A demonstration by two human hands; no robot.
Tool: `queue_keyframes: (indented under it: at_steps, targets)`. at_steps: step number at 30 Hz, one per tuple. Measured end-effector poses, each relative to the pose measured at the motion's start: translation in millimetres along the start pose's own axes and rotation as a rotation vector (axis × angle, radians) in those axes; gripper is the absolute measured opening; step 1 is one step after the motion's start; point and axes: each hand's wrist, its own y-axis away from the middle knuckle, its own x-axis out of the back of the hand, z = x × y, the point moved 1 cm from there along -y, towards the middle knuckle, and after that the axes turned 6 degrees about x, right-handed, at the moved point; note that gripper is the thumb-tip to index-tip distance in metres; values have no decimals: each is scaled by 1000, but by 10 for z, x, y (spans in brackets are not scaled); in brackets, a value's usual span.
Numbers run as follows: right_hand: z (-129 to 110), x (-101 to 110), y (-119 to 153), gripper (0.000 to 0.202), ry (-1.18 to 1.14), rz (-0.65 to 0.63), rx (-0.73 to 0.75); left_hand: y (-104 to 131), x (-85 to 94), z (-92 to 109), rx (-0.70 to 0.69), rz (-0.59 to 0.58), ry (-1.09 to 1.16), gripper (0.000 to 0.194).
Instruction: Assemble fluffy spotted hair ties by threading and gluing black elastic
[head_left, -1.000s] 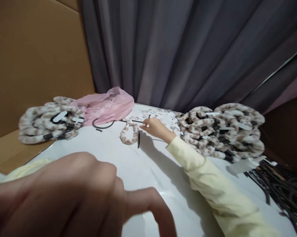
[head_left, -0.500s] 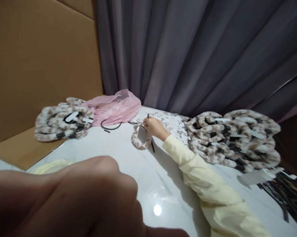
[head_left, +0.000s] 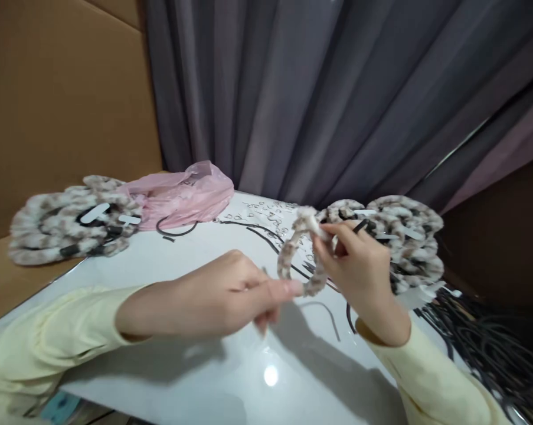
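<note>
A furry white-and-brown ring [head_left: 286, 257] is raised over the white table between my two hands. My right hand [head_left: 359, 268] is closed on the ring's upper right side, and a short black piece [head_left: 360, 226] sticks up by its fingers. From the left, my left hand [head_left: 224, 295] reaches in with thumb and finger pinched at the ring's lower edge; slight blur covers those fingertips. Dark cords [head_left: 266, 235] run behind the ring, and a thin grey cord [head_left: 328, 313] trails below it.
Furry loops with white tags lie in a left pile [head_left: 45, 227] and a right pile [head_left: 419, 254]. A pink plastic bag [head_left: 182, 198], small metal rings [head_left: 257, 212], a white bottle [head_left: 419, 297] and a black cord heap [head_left: 491, 348] surround the work area. Cardboard [head_left: 62, 118] stands left.
The furry ring has been lifted off the table and brought closer, to the right. My left hand has moved from the near foreground to the ring. The view has shifted rightward.
</note>
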Motion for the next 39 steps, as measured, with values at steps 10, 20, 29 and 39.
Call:
queue_keyframes:
  at_steps: [10, 20, 29, 39]
  targets:
    - [-379, -12, 239, 9, -492, -375, 2, -615, -236, -397, 176, -85, 533, 22]
    - [-187, -28, 219, 23, -551, -408, 194, -465, -196, -265, 275, -304, 359, 16]
    - [-93, -64, 212, 12, -578, -448, 117, -488, -63, -295, 180, -243, 75, 31]
    - [-140, 110, 160, 17, -335, -459, 321, -383, -158, -252, -14, 33, -304, 26]
